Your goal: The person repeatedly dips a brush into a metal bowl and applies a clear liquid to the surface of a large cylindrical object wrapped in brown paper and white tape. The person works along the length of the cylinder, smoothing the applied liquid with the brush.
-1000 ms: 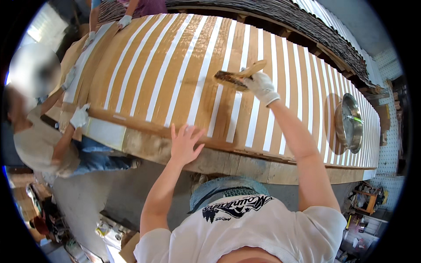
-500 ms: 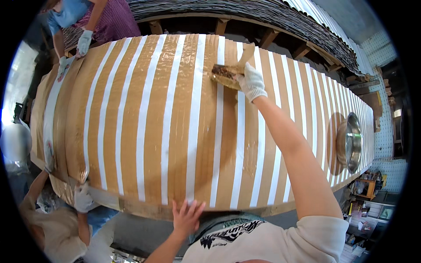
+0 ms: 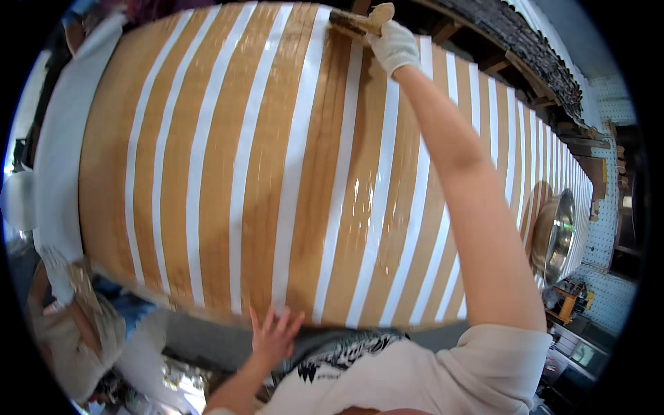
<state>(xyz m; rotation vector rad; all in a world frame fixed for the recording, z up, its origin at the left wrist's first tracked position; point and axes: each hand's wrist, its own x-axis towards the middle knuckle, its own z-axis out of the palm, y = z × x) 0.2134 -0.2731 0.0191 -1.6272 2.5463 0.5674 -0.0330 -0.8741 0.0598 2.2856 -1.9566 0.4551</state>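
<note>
1. Head view shows a wooden-handled brush at the far edge of a big curved wooden panel, its bristles lying on a bare brown strip near the top.
2. Right hand, in a white glove, is closed around the brush handle, with the arm stretched far over the panel.
3. Left hand is bare, fingers spread flat, pressing on the near lower edge of the panel; it holds nothing.
4. Step in hand looks like brushing a coat onto the wood between the white tape stripes; a wet sheen shows on the strip right of centre.
5. Next stroke would likely call for drawing the brush along 1 strip and keeping it off the tape.
6. A metal bowl sits far right; another person crouches at lower left.
</note>
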